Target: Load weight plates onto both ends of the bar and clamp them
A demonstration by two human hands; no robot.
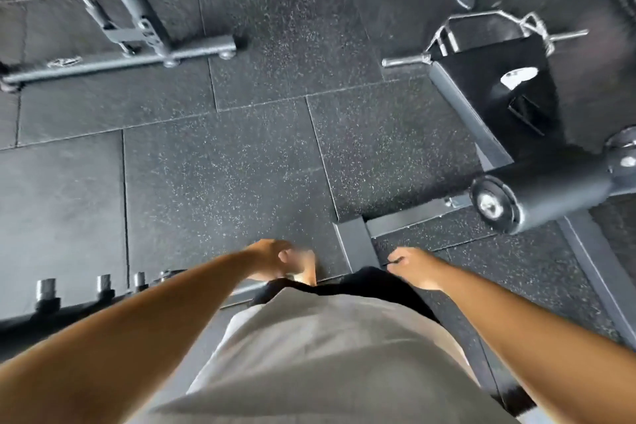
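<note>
Loosely curled and holding nothing, my left hand (272, 260) and right hand (411, 267) hang low, I judge between loads. The bar (406, 61) lies plateless, well ahead of the right hand. Empty storage pegs (45, 287) stand out beyond the left hand.

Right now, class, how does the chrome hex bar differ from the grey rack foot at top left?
The hex bar is thin, shiny chrome with an open hexagonal frame; the rack foot is a thicker, matte grey, straight tube. The hex bar is partly hidden by a black pad; the rack foot lies flat on the floor. Both are metal and bare of plates.
</note>
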